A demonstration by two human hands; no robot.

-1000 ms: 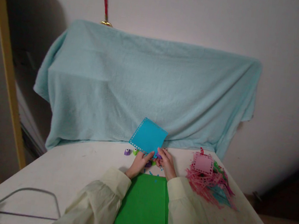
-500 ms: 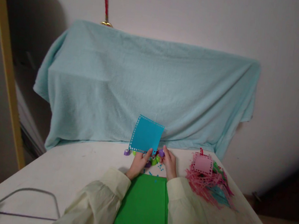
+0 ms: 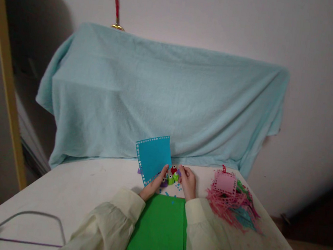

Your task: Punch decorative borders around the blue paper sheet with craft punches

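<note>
My left hand (image 3: 154,184) pinches a blue square of paper (image 3: 153,157) by its lower right corner, thumb on top. Small holes run along three edges of the sheet, and it is held up tilted above the table. In my right hand (image 3: 188,182) is a small purple craft punch (image 3: 179,173), mostly hidden by the fingers, a little apart from the paper. Between the hands lie several other craft punches, among them a red one (image 3: 174,169), a green one (image 3: 171,179) and a purple one (image 3: 164,183). Tiny blue paper bits (image 3: 178,187) are scattered beside them.
Green sheets (image 3: 157,230) lie stacked under my forearms. On the right, a punched pink square (image 3: 225,183) rests on a heap of pink paper shreds (image 3: 223,205). A light blue cloth (image 3: 169,97) hangs behind the white table (image 3: 96,181). A grey cable (image 3: 34,212) curves at front left.
The blue paper has turned counter-clockwise and shifted left and down in my left hand, uncovering the red punch. My right hand stays nearly in place, holding the purple punch.
</note>
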